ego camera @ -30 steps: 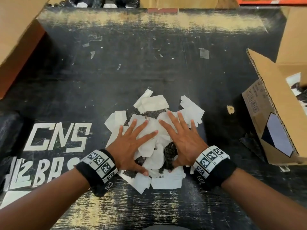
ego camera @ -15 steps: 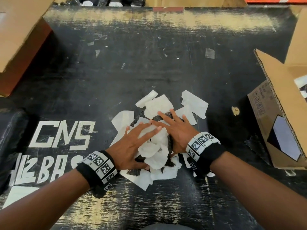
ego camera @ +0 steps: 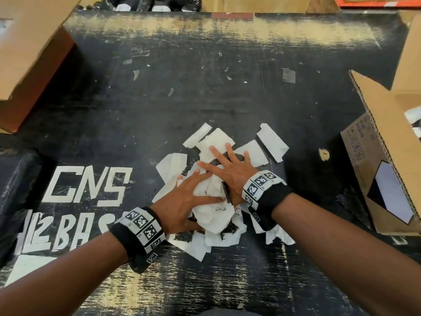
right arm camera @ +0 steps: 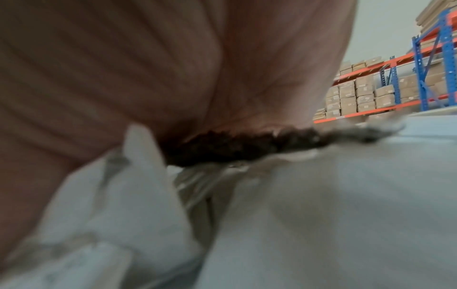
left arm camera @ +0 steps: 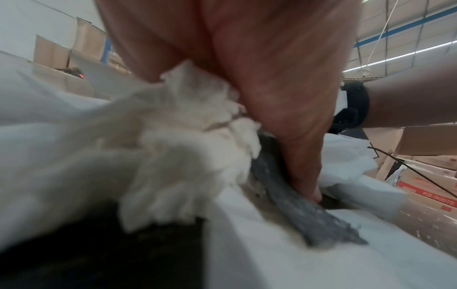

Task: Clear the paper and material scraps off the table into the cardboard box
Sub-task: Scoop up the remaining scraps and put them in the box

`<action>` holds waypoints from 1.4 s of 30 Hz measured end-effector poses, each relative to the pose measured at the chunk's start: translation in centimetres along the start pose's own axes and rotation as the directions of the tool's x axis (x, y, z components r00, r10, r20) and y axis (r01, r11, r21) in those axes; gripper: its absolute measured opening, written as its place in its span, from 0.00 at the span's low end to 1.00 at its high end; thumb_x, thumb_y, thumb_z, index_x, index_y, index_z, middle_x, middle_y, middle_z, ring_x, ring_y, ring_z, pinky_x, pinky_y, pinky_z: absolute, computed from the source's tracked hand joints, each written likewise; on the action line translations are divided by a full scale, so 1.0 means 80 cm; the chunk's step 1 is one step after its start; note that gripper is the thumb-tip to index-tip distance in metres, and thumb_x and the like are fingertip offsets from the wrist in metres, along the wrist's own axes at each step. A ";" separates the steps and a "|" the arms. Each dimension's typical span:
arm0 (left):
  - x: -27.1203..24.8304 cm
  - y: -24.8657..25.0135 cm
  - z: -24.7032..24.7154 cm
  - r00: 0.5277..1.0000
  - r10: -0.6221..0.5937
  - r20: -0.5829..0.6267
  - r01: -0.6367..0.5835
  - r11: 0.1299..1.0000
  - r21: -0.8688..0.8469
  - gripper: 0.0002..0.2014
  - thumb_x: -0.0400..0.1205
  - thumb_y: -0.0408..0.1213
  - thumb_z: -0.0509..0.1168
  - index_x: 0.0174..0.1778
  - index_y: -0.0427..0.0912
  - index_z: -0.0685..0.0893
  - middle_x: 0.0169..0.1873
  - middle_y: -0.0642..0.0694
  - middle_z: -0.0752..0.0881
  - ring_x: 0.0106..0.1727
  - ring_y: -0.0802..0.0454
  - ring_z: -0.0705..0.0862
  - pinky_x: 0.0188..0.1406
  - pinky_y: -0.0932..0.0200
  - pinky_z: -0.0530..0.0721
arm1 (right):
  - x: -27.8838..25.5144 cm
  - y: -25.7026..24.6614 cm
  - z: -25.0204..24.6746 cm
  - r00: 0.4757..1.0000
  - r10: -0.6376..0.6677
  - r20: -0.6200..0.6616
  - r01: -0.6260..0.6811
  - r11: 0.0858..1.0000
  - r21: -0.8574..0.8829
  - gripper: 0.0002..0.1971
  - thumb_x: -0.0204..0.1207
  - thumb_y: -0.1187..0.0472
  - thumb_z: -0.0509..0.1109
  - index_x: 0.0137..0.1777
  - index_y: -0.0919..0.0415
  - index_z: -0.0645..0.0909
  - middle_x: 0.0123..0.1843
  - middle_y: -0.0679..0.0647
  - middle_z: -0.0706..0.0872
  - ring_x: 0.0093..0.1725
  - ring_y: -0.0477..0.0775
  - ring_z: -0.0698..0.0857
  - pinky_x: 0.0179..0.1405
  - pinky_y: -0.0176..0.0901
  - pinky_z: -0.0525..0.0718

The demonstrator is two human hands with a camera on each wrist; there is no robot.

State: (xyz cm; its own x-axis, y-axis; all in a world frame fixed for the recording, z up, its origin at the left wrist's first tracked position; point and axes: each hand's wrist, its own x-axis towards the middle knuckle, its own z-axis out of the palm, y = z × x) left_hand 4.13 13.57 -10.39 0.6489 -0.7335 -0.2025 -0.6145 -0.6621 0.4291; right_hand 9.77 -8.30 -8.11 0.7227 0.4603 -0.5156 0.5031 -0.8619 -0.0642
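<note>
**Both palms flat on the scrap heap**

From the head view, the pile of scraps [ego camera: 218, 201] sits mid-table: thin white paper, some pieces crisp rectangles, others crumpled soft, with dark, coarse-grained bits of material showing between them. The left hand [ego camera: 182, 201] lies on the nearer left part of the heap, fingers spread and nearly straight, thumb stretched across a crumpled white wad. The right hand [ego camera: 230, 172] lies farther up, fingers fanned over paper and a dark scrap. Neither hand curls round anything; both press down. The table [ego camera: 227, 87] is black, scuffed and scratched to pale streaks, with white block lettering [ego camera: 88, 188] at the left. The cardboard box [ego camera: 387, 160], corrugated edge showing, stands open at the right, well apart from the heap. Another brown carton [ego camera: 34, 53] sits at the far left.

The left wrist view, blurred, shows what the head view cannot: the fibrous, torn edge of the white paper [left arm camera: 188, 148] bunched against the palm [left arm camera: 272, 78], and a grey, gritty strip [left arm camera: 309, 211] beneath a fingertip.

The right wrist view is blurrier. The palm [right arm camera: 173, 68] bears on dark fuzzy material [right arm camera: 235, 144] over pale paper; beyond stand blue-and-orange racks [right arm camera: 395, 82] stacked with cartons.
</note>
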 end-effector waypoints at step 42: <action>0.007 0.084 -0.084 0.750 -0.046 -0.659 -0.044 0.992 -0.119 0.17 0.77 0.44 0.71 0.60 0.69 0.85 0.82 0.60 0.70 0.64 0.53 0.85 0.62 0.81 0.70 | -0.114 -0.034 -0.029 0.456 0.185 -0.870 0.187 0.937 0.297 0.28 0.68 0.59 0.61 0.69 0.50 0.83 0.69 0.55 0.86 0.40 0.62 0.91 0.35 0.54 0.91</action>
State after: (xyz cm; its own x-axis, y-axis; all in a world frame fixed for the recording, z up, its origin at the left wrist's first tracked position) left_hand 3.37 9.75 -1.67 0.8110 -0.4186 0.4088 -0.5847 -0.6063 0.5390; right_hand 2.93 -9.69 -1.25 0.8353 0.2361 0.4965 0.4654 -0.7844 -0.4100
